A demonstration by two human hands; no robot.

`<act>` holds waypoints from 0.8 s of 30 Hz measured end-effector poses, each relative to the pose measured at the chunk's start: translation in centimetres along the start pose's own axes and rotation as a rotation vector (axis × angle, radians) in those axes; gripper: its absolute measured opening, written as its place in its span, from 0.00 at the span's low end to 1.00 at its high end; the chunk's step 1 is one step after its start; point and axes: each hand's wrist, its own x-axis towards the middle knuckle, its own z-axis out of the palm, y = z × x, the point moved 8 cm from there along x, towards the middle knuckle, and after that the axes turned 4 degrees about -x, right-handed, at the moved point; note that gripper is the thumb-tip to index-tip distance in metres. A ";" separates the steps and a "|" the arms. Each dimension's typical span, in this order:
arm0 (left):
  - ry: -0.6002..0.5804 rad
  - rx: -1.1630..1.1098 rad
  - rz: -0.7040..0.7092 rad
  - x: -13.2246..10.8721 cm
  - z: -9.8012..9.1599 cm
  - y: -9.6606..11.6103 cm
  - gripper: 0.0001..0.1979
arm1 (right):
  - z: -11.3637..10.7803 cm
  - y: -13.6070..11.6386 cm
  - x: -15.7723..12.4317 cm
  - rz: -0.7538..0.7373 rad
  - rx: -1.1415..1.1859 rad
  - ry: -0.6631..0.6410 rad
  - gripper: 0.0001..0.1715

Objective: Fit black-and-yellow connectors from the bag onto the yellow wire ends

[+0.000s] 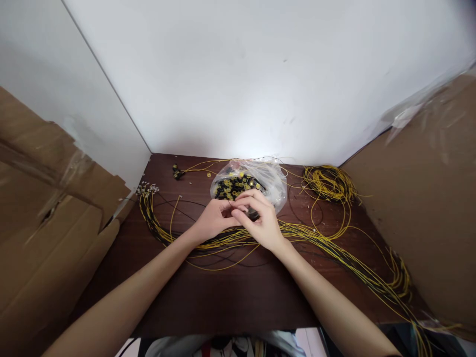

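My left hand (213, 219) and my right hand (263, 221) meet above the middle of the table, fingertips almost touching. Both are closed in a pinch. A short bit of thin dark wire (229, 204) shows at the fingertips of my left hand. What my right fingers grip is mostly hidden; something small and dark shows under them. Just behind the hands lies a clear plastic bag (277, 186) with many small black and yellow connector-like parts (232, 187). Beneath my wrists a long bundle of yellow and black wires (316, 235) runs across the table.
White terminals (148, 188) tip the bundle's left end. A coil of yellow wire (329, 183) lies at back right. Several black and yellow parts (177, 172) with wires sit at back left. Cardboard (48, 218) stands left of the brown table (208, 302), more cardboard (427, 198) right, a white wall behind.
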 end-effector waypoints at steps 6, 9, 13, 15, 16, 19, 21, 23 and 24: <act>-0.044 0.045 0.033 0.0 0.2 0.2 0.07 | 0.6 0.0 -0.2 0.001 -0.023 -0.009 0.04; -0.043 0.063 0.022 -0.1 0.2 0.3 0.09 | 0.5 0.0 -0.2 0.015 -0.014 0.005 0.03; 0.001 0.074 0.028 -0.1 0.1 0.6 0.09 | 0.2 -0.4 -0.1 0.010 -0.003 0.017 0.02; 0.045 0.052 0.028 -0.2 -0.1 0.7 0.09 | 0.0 -0.5 -0.1 0.006 0.000 0.031 0.02; 0.068 0.039 0.031 -0.2 -0.2 0.7 0.09 | -0.2 -0.5 0.0 0.007 0.002 0.039 0.02; 0.117 0.002 0.062 -0.2 -0.4 0.8 0.11 | -0.7 -0.2 0.0 0.029 0.022 0.077 0.02; 0.152 -0.032 0.085 -0.1 -0.7 0.7 0.14 | -1.0 0.4 0.0 0.061 0.056 0.112 0.02; 0.195 -0.061 0.103 -0.1 -1.0 0.7 0.17 | -1.2 1.0 0.0 0.100 0.091 0.145 0.03; 0.214 -0.069 0.110 -0.1 -1.2 0.7 0.18 | -1.2 1.4 0.0 0.121 0.106 0.157 0.03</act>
